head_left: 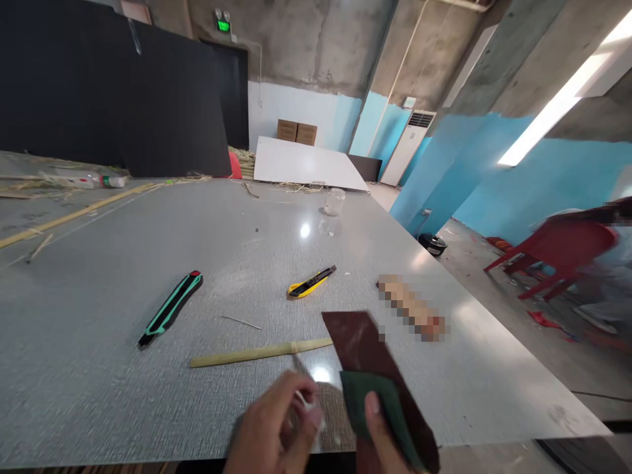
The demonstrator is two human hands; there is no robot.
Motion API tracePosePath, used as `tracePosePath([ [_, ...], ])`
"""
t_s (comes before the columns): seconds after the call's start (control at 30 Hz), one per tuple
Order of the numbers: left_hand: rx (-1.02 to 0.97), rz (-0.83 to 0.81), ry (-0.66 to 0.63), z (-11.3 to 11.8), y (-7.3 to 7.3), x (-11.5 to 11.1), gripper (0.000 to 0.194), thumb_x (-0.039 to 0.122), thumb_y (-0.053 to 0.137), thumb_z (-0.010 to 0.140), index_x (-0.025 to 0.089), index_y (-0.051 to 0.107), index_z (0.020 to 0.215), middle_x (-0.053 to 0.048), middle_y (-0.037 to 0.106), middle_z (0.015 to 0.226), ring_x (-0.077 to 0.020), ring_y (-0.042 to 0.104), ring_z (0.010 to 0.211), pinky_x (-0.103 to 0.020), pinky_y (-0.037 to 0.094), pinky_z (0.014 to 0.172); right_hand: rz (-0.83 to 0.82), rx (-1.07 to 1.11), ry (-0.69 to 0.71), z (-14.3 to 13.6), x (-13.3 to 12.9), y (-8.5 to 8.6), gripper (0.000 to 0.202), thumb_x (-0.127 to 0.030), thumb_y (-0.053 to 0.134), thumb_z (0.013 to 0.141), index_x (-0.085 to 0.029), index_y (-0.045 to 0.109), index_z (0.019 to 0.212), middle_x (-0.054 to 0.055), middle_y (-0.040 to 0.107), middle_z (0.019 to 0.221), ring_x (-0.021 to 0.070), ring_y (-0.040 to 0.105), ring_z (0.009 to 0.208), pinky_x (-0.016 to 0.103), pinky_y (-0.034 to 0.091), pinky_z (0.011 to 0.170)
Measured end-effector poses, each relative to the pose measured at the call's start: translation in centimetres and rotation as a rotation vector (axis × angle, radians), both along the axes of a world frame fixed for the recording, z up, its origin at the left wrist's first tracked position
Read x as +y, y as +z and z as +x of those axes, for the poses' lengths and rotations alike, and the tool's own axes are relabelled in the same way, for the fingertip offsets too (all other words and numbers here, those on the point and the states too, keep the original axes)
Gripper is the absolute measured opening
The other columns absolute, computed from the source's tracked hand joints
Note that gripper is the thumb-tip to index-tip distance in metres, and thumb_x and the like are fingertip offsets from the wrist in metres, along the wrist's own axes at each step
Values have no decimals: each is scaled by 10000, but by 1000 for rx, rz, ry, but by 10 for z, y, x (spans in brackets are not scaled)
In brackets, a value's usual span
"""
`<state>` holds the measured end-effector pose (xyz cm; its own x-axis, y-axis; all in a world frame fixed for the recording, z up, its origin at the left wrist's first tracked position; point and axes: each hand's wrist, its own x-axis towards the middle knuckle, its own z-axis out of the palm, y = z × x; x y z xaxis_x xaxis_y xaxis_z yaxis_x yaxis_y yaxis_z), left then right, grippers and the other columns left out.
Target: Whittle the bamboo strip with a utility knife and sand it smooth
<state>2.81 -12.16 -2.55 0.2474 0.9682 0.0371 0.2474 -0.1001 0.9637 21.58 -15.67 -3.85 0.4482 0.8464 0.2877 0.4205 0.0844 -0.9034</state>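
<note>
1. A concrete-and-blue wall (474,184) rose behind the grey surface (113,401), where the pale strip (247,354) lay flat; places here are told from that strip.
2. The brown sheet (358,342) slanted past the strip's right end, the green piece (365,395) overlapping its near part. Whether the sheet touched the strip could not be told.
3. The right hand (382,444), nearer the person than the strip's right end, was closed on the green piece, thumb pressed on top; its other fingers were mostly hidden. A flat thumb, I judged, would spread the pressure and spare the piece a crease.
4. The left hand (276,428), just on the near side of the strip, had its fingers curled towards the thumb, partly open. Something whitish showed at the fingertips, but blur hid whether it was held.
5. Steadying the sheet's loose far end seemed wise, since a grip at the near end alone could let it flap or twist.
6. The yellow cutter (311,283) lay beyond the strip, and the green-edged cutter (172,308) beyond it to the left. Keeping fingers and sheet away from both seemed the safest way to work.
</note>
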Motion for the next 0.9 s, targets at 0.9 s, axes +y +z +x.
tracePosePath([
  [0.9,623,467,51,-96,-14,35,225,268,519,1081,234,741,1072,-18,611,912,-184,552,890,-321,426,770,-259,-925,486,3,55,21,971,69,415,615,-130,508,1560,72,451,1629,251,394,1540,496,401,1263],
])
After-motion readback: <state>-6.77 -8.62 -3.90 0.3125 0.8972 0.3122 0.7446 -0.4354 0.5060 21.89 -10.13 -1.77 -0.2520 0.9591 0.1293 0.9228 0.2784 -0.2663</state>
